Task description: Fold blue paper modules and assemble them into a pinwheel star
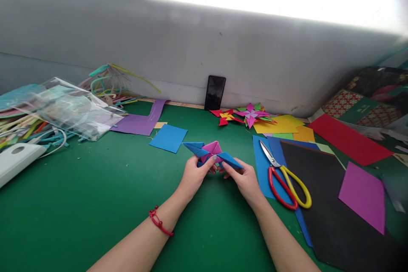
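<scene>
over the green table [95, 204], both hands' fingers [213, 162] pinch a blue-and-pink folded paper star [212, 151], wrists low.

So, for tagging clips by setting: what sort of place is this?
Likely a paper-craft table: coloured paper sheets, scissors, finished paper stars, and a folded piece in the left hand and right hand.
</scene>
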The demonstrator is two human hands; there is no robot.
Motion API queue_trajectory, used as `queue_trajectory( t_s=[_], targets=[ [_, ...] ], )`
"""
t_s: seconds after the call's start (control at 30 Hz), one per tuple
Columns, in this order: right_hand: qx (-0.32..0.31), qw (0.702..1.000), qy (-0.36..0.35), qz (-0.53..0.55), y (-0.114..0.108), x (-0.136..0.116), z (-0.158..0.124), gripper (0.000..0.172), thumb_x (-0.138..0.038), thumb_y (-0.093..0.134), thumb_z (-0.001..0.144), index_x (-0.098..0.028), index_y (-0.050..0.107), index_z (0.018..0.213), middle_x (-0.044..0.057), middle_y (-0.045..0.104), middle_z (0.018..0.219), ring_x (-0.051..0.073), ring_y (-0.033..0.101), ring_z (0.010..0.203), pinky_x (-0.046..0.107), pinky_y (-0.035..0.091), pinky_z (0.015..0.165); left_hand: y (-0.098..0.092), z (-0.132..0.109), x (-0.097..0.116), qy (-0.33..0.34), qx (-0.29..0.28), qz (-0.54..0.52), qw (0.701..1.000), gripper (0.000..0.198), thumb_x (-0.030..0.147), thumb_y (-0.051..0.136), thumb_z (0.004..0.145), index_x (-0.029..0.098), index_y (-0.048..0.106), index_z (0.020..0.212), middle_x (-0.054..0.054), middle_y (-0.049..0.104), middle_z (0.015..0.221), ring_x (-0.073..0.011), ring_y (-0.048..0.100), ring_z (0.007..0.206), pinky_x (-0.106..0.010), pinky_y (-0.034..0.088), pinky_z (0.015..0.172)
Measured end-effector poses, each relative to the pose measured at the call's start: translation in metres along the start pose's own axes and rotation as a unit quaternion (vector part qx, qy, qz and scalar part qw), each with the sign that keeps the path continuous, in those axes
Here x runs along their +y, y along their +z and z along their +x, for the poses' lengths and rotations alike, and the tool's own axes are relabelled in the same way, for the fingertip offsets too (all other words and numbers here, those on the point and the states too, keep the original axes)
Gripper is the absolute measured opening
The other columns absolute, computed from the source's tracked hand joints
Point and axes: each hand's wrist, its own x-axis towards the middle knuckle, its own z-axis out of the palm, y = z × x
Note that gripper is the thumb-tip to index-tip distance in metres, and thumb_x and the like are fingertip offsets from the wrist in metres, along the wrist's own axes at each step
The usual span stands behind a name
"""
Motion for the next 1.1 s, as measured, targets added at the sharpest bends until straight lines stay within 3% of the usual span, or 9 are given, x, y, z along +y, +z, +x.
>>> queue_trajectory(
  t_s=[0.13,0.4,0.83,1.1],
  targets=[
    [-0.001,1.0,-0.004,-0.003,-0.0006,0.0006,-0.0001,0.019,-0.034,0.061,0.074,-0.016,0.066,0.079,0.003,0.065,0.071,0.017,0.06,0.065,0.025,0.048,0.054,-0.0015,0.0013,-0.0029,-0.011,0.024,0.042,0.999,0.028,0.039,0.062,0.069,0.012,0.063,0.072,-0.004,0.064,0.063,-0.0157,0.058,0.06,-0.024,0.045,0.058],
    [-0.015,1.0,0.007,-0.005,0.0001,-0.0009,-0.001,0.027,-0.039,0.06,0.074,-0.016,0.062,0.086,0.007,0.067,0.075,0.021,0.062,0.069,0.029,0.049,0.056,-0.0009,-0.0008,0.0023,-0.01,0.06,0.03,0.998,0.028,0.038,0.066,0.064,0.011,0.063,0.074,-0.005,0.066,0.07,-0.018,0.06,0.068,-0.027,0.045,0.067],
    [0.006,1.0,-0.025,-0.017,-0.0023,0.0026,0.0006,0.025,-0.039,0.052,0.079,-0.017,0.062,0.078,0.002,0.06,0.07,0.014,0.055,0.059,0.025,0.049,0.055,-0.0006,0.0016,0.0011,-0.04,0.025,0.005,0.999,0.028,0.039,0.065,0.065,0.012,0.064,0.073,-0.005,0.066,0.066,-0.0172,0.06,0.062,-0.027,0.047,0.062],
    [-0.013,0.999,-0.019,-0.043,-0.0039,-0.0002,-0.0016,0.026,-0.04,0.051,0.08,-0.017,0.063,0.08,0.002,0.059,0.071,0.014,0.054,0.057,0.026,0.047,0.056,-0.0029,0.0015,-0.0004,-0.013,0.053,0.035,0.998,0.025,0.036,0.066,0.064,0.012,0.064,0.071,-0.003,0.064,0.065,-0.0156,0.057,0.064,-0.025,0.045,0.064]
  ],
)
